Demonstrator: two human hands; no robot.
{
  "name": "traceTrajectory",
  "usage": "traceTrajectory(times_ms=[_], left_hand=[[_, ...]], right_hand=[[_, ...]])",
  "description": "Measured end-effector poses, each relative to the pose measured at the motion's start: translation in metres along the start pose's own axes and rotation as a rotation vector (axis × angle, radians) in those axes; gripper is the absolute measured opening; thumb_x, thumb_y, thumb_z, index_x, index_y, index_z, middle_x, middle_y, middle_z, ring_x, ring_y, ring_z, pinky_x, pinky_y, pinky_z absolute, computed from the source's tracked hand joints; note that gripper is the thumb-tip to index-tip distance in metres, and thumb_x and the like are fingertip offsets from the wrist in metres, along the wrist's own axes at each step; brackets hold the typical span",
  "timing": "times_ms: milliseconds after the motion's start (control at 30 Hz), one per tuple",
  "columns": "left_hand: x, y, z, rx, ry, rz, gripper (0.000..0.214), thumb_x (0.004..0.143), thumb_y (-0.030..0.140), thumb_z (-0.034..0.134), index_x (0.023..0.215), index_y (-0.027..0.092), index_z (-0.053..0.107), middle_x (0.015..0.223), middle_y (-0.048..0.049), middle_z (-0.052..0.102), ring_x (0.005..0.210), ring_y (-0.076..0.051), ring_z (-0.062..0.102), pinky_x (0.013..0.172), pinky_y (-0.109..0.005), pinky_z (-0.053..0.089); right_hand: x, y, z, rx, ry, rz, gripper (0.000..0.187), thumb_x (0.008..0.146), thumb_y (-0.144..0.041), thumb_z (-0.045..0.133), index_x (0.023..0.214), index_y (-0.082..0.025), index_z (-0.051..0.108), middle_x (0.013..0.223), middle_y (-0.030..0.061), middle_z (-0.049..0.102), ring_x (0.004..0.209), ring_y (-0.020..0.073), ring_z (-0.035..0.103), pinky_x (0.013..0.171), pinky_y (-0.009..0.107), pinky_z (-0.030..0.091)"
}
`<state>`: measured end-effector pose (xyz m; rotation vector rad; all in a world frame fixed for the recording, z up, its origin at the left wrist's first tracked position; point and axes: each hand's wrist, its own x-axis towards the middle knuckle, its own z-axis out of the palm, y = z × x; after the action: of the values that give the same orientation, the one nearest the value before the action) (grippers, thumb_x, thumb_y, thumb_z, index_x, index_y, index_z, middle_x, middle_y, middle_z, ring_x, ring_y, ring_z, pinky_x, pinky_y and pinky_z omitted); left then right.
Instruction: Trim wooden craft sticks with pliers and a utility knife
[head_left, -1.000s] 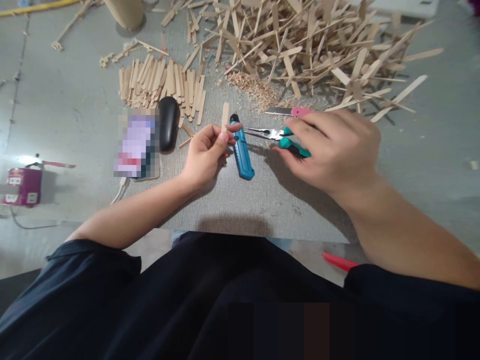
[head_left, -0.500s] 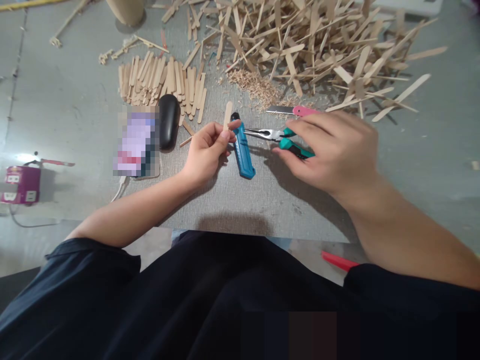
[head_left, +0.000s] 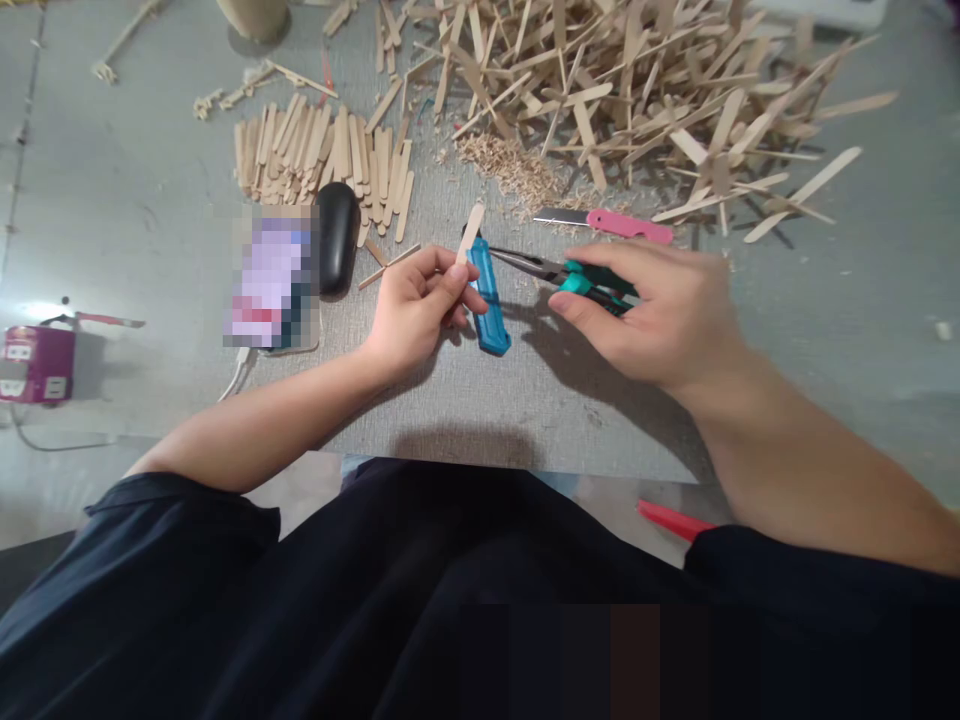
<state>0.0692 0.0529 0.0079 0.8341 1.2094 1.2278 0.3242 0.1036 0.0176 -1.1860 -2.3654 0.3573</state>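
Between thumb and fingers, my left hand [head_left: 424,300] pinches a wooden craft stick [head_left: 472,228], its rounded end pointing up and slightly right. My right hand [head_left: 652,305] is closed around the green and black handles of needle-nose pliers [head_left: 544,267]. The pliers' jaws point left, and their tips are close to the craft stick; I cannot tell if they touch it. Beneath, a blue utility knife [head_left: 491,315] lies on the table, partly covered by my left fingers. A pink-handled folding saw [head_left: 626,225] rests just beyond my right hand.
A big heap of craft sticks [head_left: 645,90] spreads across the back right, with wood shavings [head_left: 514,170] before it. Shorter sticks [head_left: 300,150] lie in rows at left, near a black case [head_left: 337,238] and a blurred phone [head_left: 268,275]. A purple box [head_left: 37,362] stands far left.
The craft stick in my left hand has tilted to the right. The pliers have turned in my right hand, which has shifted slightly and uncovered more of the pink handle.
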Motion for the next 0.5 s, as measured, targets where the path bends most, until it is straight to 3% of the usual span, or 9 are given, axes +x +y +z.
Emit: traceTrajectory(times_ms=[100, 300, 500], left_hand=[[-0.0014, -0.0019, -0.0008, -0.002, -0.024, 0.039, 0.026, 0.114, 0.018, 0.074, 0.089, 0.019, 0.067, 0.070, 0.0023, 0.077, 0.050, -0.004, 0.063, 0.049, -0.014, 0.049], [-0.0033, -0.0060, -0.0029, 0.026, -0.062, 0.086, 0.026, 0.111, 0.032, 0.083, 0.092, 0.019, 0.071, 0.073, 0.0005, 0.080, 0.052, -0.005, 0.065, 0.053, -0.016, 0.055], [-0.0056, -0.0038, -0.0003, 0.019, -0.074, 0.089, 0.023, 0.110, 0.025, 0.083, 0.091, 0.019, 0.073, 0.071, 0.0011, 0.079, 0.050, -0.005, 0.063, 0.052, -0.017, 0.053]], right_hand=[[-0.0012, -0.0017, 0.0016, 0.057, 0.013, -0.010, 0.029, 0.107, -0.050, 0.069, 0.122, -0.033, 0.086, 0.111, 0.0075, 0.092, 0.097, 0.0330, 0.087, 0.089, 0.052, 0.068], [-0.0036, -0.0085, 0.0014, 0.098, -0.020, 0.015, 0.026, 0.105, -0.049, 0.071, 0.120, -0.035, 0.087, 0.111, 0.0056, 0.093, 0.089, 0.0320, 0.085, 0.082, 0.051, 0.068], [-0.0057, -0.0096, 0.0023, 0.125, -0.029, 0.020, 0.026, 0.105, -0.048, 0.071, 0.122, -0.034, 0.086, 0.111, 0.0061, 0.092, 0.091, 0.0321, 0.086, 0.083, 0.050, 0.069]])
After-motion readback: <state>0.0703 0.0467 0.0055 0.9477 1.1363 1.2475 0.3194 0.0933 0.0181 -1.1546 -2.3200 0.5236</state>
